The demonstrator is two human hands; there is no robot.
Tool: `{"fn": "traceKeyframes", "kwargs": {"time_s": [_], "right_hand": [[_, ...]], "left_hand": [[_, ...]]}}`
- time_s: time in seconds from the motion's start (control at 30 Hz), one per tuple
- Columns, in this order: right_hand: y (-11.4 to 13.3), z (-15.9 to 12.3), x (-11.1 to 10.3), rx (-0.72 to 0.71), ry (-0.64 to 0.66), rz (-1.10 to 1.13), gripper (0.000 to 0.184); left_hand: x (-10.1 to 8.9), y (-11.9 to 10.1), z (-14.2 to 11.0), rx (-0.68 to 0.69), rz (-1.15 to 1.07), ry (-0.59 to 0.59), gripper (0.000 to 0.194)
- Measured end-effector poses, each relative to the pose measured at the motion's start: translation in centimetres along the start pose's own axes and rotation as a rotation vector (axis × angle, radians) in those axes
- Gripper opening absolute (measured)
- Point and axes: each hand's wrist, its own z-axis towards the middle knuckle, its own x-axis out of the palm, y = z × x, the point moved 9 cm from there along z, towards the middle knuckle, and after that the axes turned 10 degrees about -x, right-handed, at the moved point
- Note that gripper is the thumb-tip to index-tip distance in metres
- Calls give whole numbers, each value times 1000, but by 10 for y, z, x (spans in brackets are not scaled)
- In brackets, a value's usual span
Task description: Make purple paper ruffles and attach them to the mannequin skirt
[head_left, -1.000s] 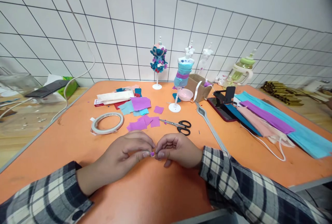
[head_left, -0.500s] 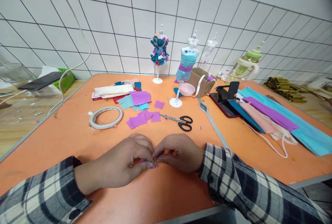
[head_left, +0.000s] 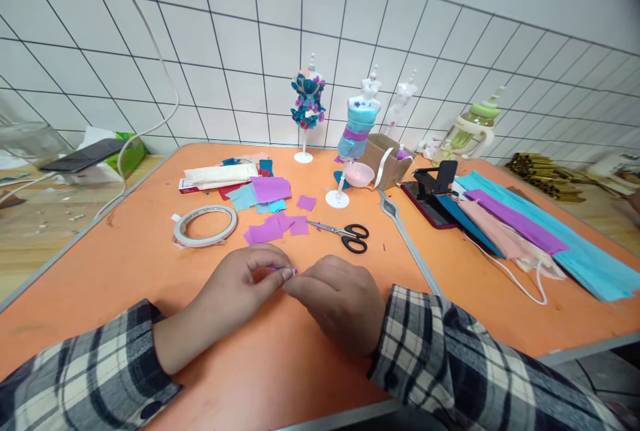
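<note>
My left hand [head_left: 245,281] is closed in a pinch on a small twisted purple crepe paper piece [head_left: 295,272], whose end pokes out between thumb and forefinger. Beside it, with fingertips close to that end, is my right hand [head_left: 340,298], its fingers pressed together. What those fingers hold, if anything, is hidden. Just beyond my hands lie purple crepe paper squares [head_left: 265,232]. Scissors with black handles [head_left: 354,238] rest to their right, blades towards the squares. A roll of white tape [head_left: 205,226] lies flat on the left.
Behind stand a mini mannequin in ruffled teal [head_left: 308,101] and another wrapped in light blue [head_left: 357,128]. A pink bowl [head_left: 360,175] sits near a brown box [head_left: 385,158]. Coloured paper sheets [head_left: 520,224] and a phone [head_left: 425,204] lie right; a green-lidded bottle [head_left: 467,131] stands behind.
Both hands have moved up and away from the table's front edge. My right hand has turned so its back faces me. The left hand keeps its pinch on the purple piece.
</note>
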Motion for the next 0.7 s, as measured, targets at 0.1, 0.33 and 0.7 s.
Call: {"fn": "traceKeyframes", "kwargs": {"time_s": [0.1, 0.33, 0.7], "right_hand": [[-26, -3, 0, 262, -97, 287, 12], [-60, -31, 47, 917, -80, 1081, 30], [-56, -25, 53, 652, 175, 1074, 27]], "left_hand": [[-7, 9, 3, -72, -248, -35, 20], [-15, 9, 0, -8, -217, -128, 16], [9, -11, -8, 118, -207, 201, 27]]}}
